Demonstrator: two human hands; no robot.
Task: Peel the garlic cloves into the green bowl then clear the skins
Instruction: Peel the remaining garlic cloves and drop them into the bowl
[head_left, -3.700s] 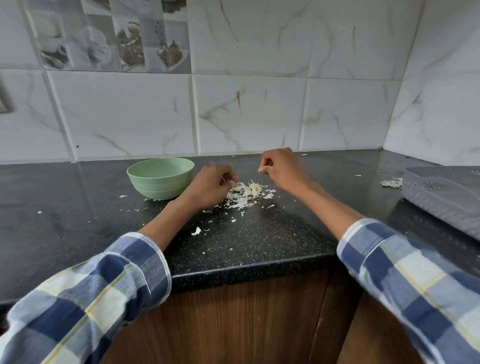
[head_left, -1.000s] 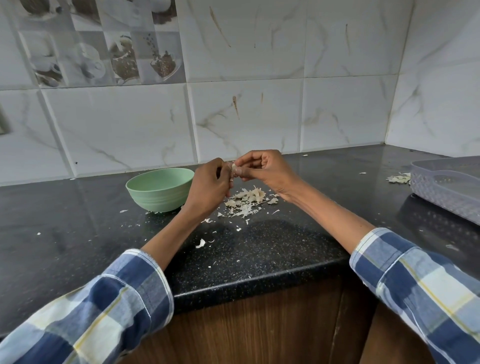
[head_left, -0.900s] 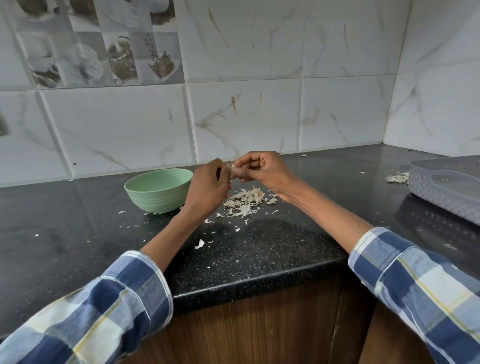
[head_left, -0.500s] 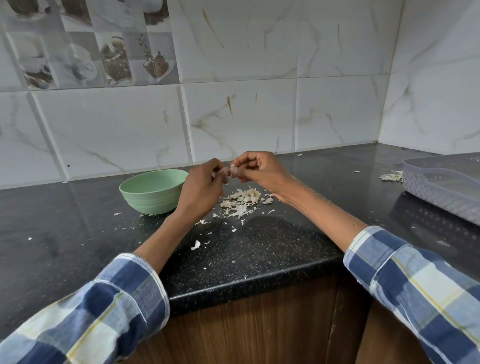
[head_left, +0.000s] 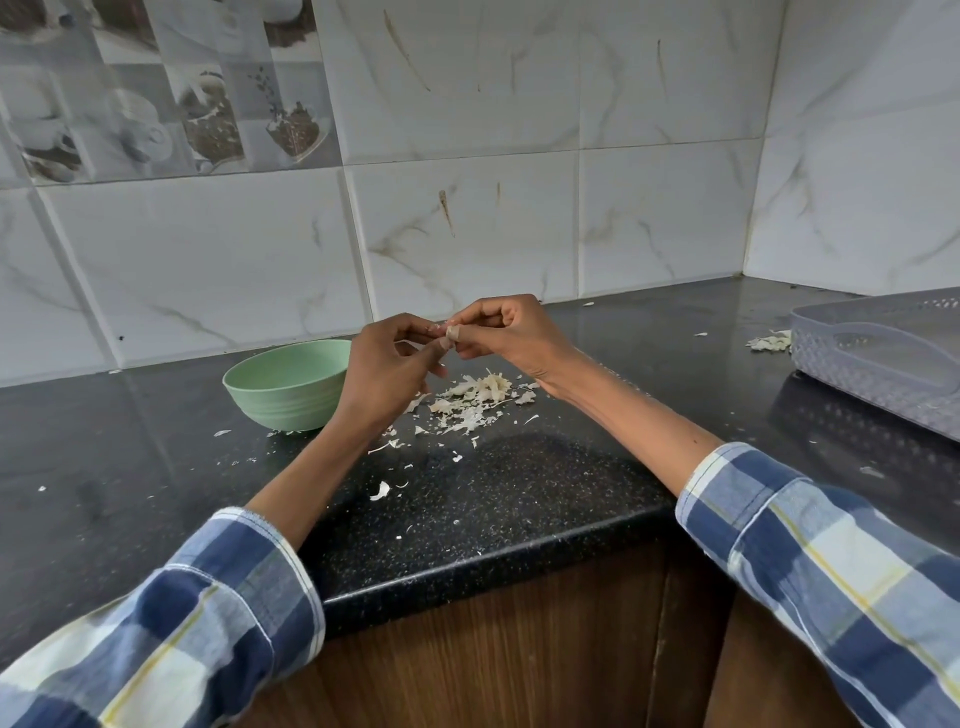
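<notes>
My left hand (head_left: 384, 369) and my right hand (head_left: 511, 332) meet above the black counter (head_left: 519, 483), fingertips together. Between them they pinch a small garlic clove (head_left: 451, 331), mostly hidden by the fingers. A pile of pale garlic skins (head_left: 475, 397) lies on the counter just below the hands. The green bowl (head_left: 288, 382) stands left of my left hand, close to its wrist; its inside is out of sight from this angle.
A grey perforated plastic basket (head_left: 883, 358) sits at the far right, with a small heap of skins (head_left: 769, 341) beside it. Loose skin flakes (head_left: 380, 490) are scattered toward the counter's front edge. A tiled wall closes the back and right side.
Both hands rose from the skin pile and came together around the clove. Over the last second they stay joined, with only small finger movements; the view drifted slightly.
</notes>
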